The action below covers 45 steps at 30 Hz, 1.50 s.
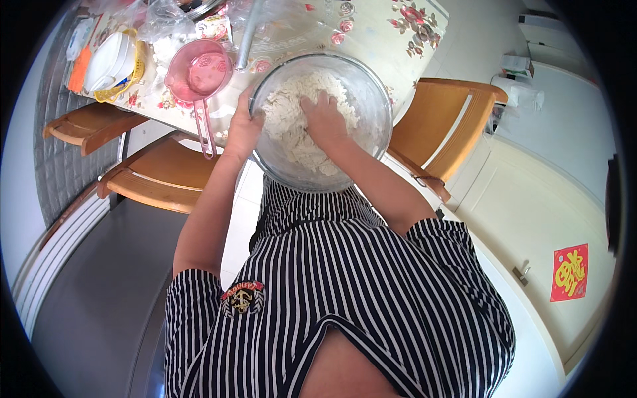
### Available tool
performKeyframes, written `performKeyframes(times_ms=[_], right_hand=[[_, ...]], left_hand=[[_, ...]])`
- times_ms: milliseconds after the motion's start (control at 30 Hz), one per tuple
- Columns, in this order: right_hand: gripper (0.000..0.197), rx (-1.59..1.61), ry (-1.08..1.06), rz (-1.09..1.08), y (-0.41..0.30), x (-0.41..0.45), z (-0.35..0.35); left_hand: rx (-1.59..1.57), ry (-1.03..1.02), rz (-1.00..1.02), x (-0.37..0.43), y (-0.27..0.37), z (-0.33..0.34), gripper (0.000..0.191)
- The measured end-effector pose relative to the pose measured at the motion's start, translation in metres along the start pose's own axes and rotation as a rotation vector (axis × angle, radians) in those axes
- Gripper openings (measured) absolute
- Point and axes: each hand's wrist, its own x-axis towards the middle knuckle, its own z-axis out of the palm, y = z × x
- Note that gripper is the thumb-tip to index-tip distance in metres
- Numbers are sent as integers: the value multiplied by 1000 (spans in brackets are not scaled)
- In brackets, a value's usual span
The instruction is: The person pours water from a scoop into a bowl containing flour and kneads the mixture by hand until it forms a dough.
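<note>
A large clear glass bowl (371, 127) holds rough, shaggy flour dough (293, 122) and stands at the near edge of the table, partly over my lap side. My left hand (245, 127) grips the bowl's left rim, thumb on the inner side and fingers outside. Inside the bowl, my right hand (324, 122) presses into the dough with its fingers spread; the fingertips are partly sunk in it. Left of the bowl lies a pink translucent plastic ladle (201, 74), its handle jutting past the table edge. Loose flour coats the bowl's inner wall.
The table has a floral cover (368, 30). A grey rod (249, 37) lies behind the bowl. At the far left are a yellow plastic basket (141, 64), a white container (107, 62) and plastic bags (166, 22). Wooden chairs stand left (159, 171) and right (438, 107).
</note>
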Motion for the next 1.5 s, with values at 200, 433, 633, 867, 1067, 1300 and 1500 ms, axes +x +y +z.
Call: performKeyframes(times_ms=[200, 433, 633, 867, 1067, 1300, 1500], right_hand=[[55, 318, 55, 34, 29, -27, -21], [46, 855, 164, 343, 35, 27, -63], [50, -127, 12, -299, -33, 23, -32], [62, -325, -43, -283, 24, -28, -9], [71, -86, 67, -119, 33, 34, -18], [69, -215, -104, 25, 31, -64, -31], [64, -179, 68, -105, 17, -25, -9]], left_hand=[[-70, 81, 57, -2, 5, 7, 59], [66, 142, 66, -3, 13, 8, 49], [103, 187, 93, -4, 16, 11, 47], [114, 205, 26, -6, 19, 13, 47], [82, 188, 4, -9, 19, 12, 46], [169, 248, 15, -9, 18, 16, 45], [157, 217, -1, -7, 25, 14, 45]])
